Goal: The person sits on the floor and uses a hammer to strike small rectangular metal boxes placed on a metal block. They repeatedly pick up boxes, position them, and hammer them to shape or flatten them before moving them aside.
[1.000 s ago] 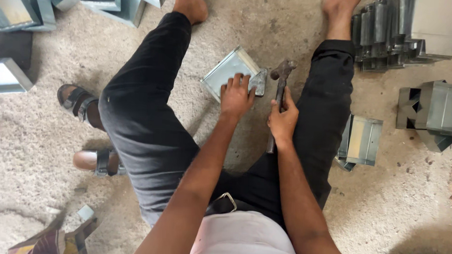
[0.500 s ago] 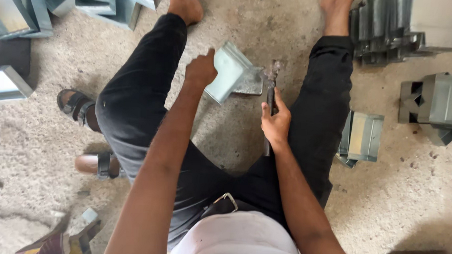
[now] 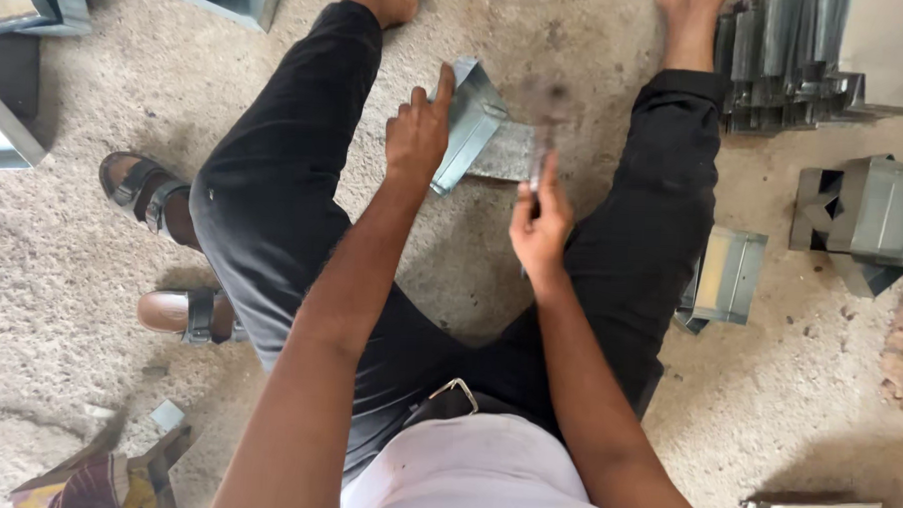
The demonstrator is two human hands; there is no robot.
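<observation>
While the folded sheet-metal box is steadied on edge by the left hand, fingers spread against its side at upper centre of the frame, a hammer is gripped tight in the right hand, its head blurred above the flat flange. Blows are best kept short and square, with the fingers held clear. Sandals lie at left, stacked metal boxes at right.

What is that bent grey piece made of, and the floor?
The bent piece under the left hand looks like thin sheet metal, probably galvanized: dull silver-grey, sharp folds. The floor seems rough concrete or packed grit: pale, grainy. The tool in the right hand is too blurred to tell.
</observation>
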